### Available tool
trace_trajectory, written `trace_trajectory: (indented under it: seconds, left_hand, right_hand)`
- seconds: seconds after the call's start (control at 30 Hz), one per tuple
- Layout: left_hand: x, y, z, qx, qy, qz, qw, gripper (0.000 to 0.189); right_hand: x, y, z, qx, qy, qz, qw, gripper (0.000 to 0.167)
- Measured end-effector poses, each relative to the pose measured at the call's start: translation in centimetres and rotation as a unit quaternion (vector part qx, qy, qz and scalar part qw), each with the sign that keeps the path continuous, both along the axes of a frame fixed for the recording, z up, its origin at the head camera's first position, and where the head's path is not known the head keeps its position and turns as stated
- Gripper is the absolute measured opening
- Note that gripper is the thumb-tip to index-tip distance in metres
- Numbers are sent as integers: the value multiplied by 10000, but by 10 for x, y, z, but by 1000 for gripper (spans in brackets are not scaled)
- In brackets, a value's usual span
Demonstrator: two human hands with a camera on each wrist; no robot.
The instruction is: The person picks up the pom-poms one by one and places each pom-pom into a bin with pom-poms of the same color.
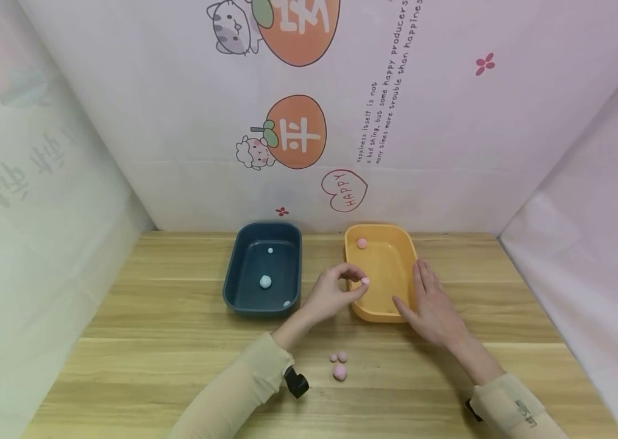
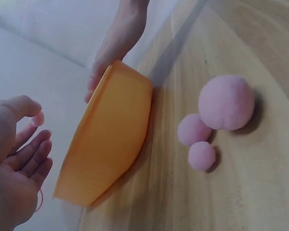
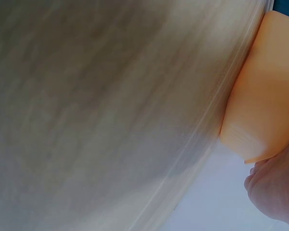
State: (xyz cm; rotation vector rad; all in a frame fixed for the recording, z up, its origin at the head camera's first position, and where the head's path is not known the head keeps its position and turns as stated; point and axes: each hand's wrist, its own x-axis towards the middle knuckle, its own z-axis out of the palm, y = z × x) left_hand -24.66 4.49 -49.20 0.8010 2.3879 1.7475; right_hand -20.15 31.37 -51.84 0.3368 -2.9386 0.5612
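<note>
My left hand (image 1: 336, 289) is over the left side of the yellow tub (image 1: 380, 317) and pinches a small pink ball (image 1: 365, 280) between thumb and index finger. The left wrist view shows that ball (image 2: 37, 119) at the fingertips, the other fingers loosely bent. Along the tub's right rim rests my right hand (image 1: 435, 308), fingers straight and thumb over the near edge. Inside the tub, a pink ball (image 1: 361, 243) lies in the far left corner. On the table in front are a larger pink ball (image 1: 339, 372) and two smaller pink balls (image 1: 342, 356).
To the left stands a dark blue tub (image 1: 262, 312) holding a white ball (image 1: 266, 281) and two smaller pale ones (image 1: 270, 250). Both tubs stand on the wooden table (image 1: 177, 341) near its back edge, close to a printed cloth (image 1: 424, 183).
</note>
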Motion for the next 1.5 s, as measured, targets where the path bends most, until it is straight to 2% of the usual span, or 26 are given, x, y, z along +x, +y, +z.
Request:
trace_trajectory:
  seconds: [0.17, 0.37, 0.53, 0.7, 0.97, 1.23, 1.5]
  left_hand:
    - [-9, 7, 1, 18, 69, 180, 9998, 18]
    - [-18, 15, -5, 78, 74, 453, 9989, 20]
    - [-24, 20, -5, 40, 253, 688, 9973, 21]
    - [-29, 25, -2, -62, 399, 799, 9960, 18]
    - [-39, 34, -2, -116, 276, 949, 9950, 15]
    - [-41, 32, -3, -90, 237, 879, 9958, 21]
    - [-34, 23, -2, -19, 156, 773, 9969, 46]
  right_hand:
    - [0, 2, 1, 58, -13, -3, 10000, 98]
    - [0, 2, 1, 81, -92, -35, 9999, 98]
    - [0, 3, 0, 63, -120, -31, 9999, 98]
    - [-1, 4, 1, 75, -108, -21, 9999, 98]
    - [0, 4, 0, 73, -97, -32, 9999, 98]
    - [-1, 3, 0, 34, -182, -46, 9998, 99]
    - [-1, 4, -1, 28, -266, -51, 9996, 99]
